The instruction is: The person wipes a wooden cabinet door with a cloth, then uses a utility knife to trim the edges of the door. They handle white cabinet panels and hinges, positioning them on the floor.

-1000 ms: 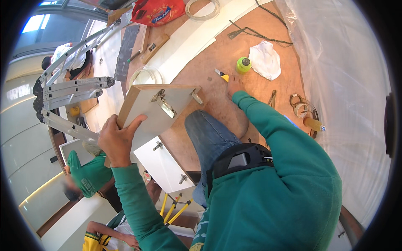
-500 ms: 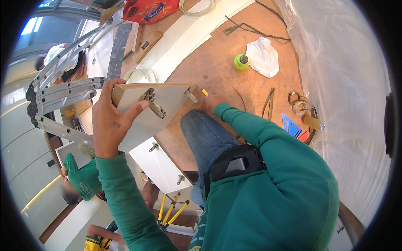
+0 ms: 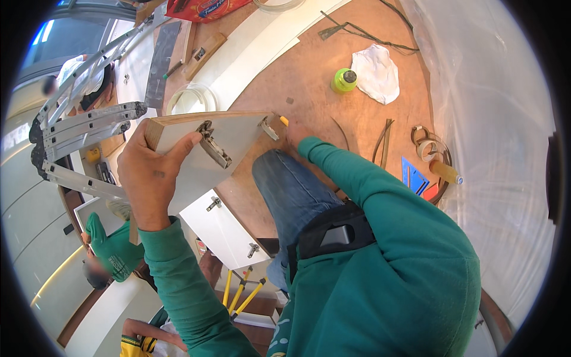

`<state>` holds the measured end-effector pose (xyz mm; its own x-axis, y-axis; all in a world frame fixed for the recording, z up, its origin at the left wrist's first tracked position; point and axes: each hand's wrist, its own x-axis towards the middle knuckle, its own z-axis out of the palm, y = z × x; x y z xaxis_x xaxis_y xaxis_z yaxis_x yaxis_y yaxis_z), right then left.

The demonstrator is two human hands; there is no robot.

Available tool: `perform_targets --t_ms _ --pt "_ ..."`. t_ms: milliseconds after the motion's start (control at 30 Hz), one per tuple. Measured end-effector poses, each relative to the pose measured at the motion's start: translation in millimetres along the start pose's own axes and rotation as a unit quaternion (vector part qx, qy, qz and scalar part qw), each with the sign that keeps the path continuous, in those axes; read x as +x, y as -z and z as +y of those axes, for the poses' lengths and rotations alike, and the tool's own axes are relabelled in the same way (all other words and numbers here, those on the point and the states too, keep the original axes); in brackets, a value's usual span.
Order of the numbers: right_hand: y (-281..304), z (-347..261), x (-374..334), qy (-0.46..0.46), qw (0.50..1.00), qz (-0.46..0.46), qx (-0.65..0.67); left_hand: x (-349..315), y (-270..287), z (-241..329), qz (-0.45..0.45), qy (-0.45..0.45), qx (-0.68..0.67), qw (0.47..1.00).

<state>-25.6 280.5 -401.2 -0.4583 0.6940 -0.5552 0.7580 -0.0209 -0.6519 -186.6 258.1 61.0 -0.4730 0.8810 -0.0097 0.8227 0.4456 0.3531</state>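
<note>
My left hand (image 3: 148, 163) grips the far-left corner of a white cabinet door (image 3: 190, 172), thumb on its white face and fingers behind the bare wood edge. The door stands tilted; two metal hinges show on it, a near hinge (image 3: 215, 146) by my thumb and another hinge (image 3: 269, 127) toward the right end. At that right end my right hand (image 3: 299, 132) is closed around a small tool with a yellow tip (image 3: 284, 121). Most of this tool is hidden in the fist. My bent knee (image 3: 279, 172) is beside the door.
A second white door (image 3: 223, 226) with hinges lies nearby. On the brown board (image 3: 333, 196) are a green bottle (image 3: 344, 81), a white cloth (image 3: 376, 74) and a blue square (image 3: 413, 175). A folding ladder (image 3: 89, 128) stands left. Other people (image 3: 116, 247) are at the left.
My left hand and its end of the door have shifted left and slightly down in view. My right hand, with the yellow-tipped tool, has moved slightly left and up along the door's right end.
</note>
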Motion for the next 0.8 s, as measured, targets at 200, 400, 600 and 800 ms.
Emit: perform_targets --t_ms 200,400,600,800 --pt "-12.6 7.8 12.0 0.006 1.000 0.007 0.001 0.7 -2.1 -2.9 0.001 0.014 0.004 1.000" --pt "-1.0 13.0 11.6 -0.006 0.999 -0.051 -0.017 -0.3 -5.2 -3.3 0.024 0.000 0.026 0.999" --pt "28.8 -7.3 -9.7 -0.038 0.994 -0.096 -0.029 -3.0 -4.2 -2.8 0.013 0.026 0.016 0.999" --pt "12.6 16.1 -15.8 -0.070 0.995 -0.063 -0.025 -3.1 -5.7 -0.8 0.013 0.020 0.013 1.000"
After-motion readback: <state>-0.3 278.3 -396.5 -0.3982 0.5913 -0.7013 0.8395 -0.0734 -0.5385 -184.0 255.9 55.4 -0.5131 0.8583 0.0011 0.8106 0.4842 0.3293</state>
